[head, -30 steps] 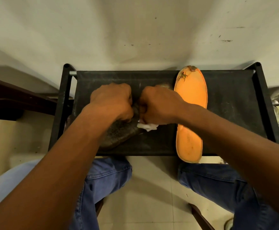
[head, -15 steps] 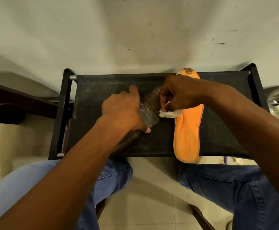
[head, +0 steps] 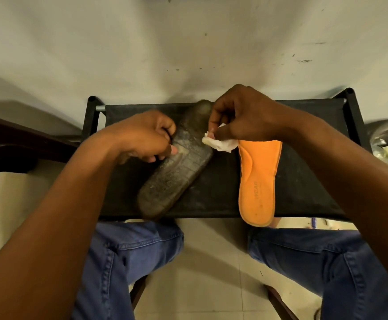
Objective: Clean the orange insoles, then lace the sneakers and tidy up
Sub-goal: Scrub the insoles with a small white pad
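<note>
The left hand (head: 146, 139) curls its fingers round the edge of a dark insole (head: 176, 162). This one lies slanted on the black rack (head: 303, 181), with its grey, dirty underside up. The right hand (head: 241, 114) pinches a crumpled white wipe (head: 220, 144) just beside the dark insole's upper part. An orange insole (head: 257, 179) lies flat on the rack to the right, heel toward the person. The word "WEAR" is printed on it. Smaller print beside it is too tiny to read.
</note>
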